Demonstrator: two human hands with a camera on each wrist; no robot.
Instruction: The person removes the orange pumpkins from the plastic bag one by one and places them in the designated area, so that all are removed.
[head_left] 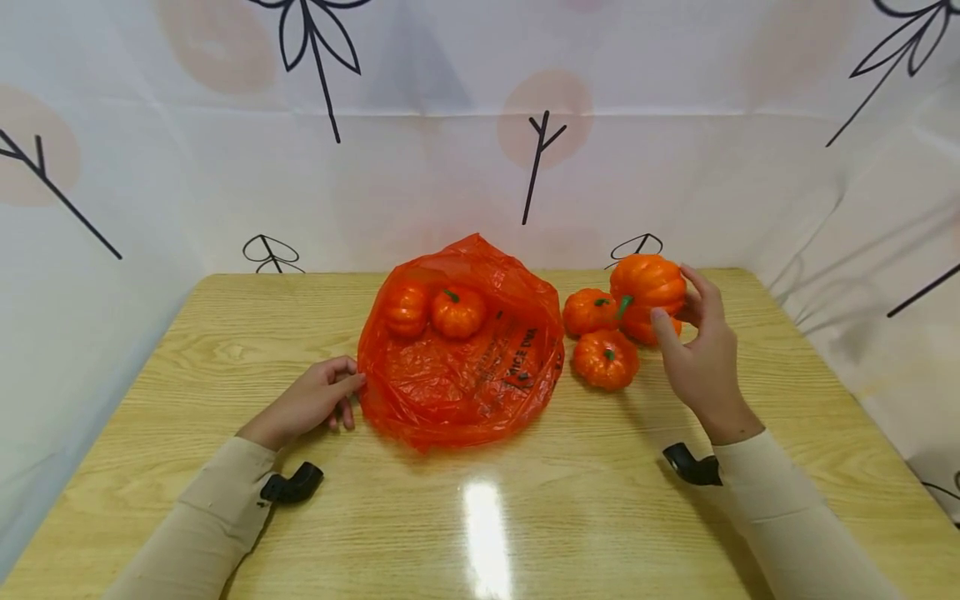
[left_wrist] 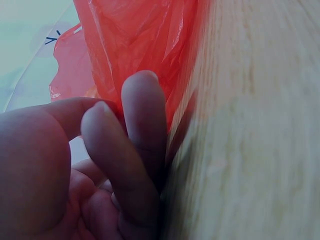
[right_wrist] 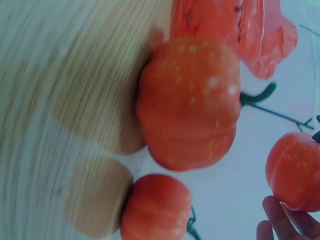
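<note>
A red-orange plastic bag (head_left: 450, 400) lies spread open on the table, two small orange pumpkins, one left (head_left: 406, 310) and one with a green stem (head_left: 458, 313), inside it. At its left edge my left hand (head_left: 311, 400) pinches the plastic; the left wrist view shows fingertips against the bag (left_wrist: 145, 45). My right hand (head_left: 701, 358) grips another pumpkin (head_left: 651, 279), raised off the table, its fingers (right_wrist: 280, 217) around it in the right wrist view. Under and beside it sit more pumpkins: a near one (head_left: 606, 360), a far one (head_left: 588, 312) and one partly hidden (head_left: 645, 329).
The wood-grain table (head_left: 450, 533) reaches back to a white patterned cloth (head_left: 450, 167). Dark lettering marks the bag's inside. Black curved wrist mounts stick out at the left sleeve (head_left: 292, 483) and right sleeve (head_left: 692, 467).
</note>
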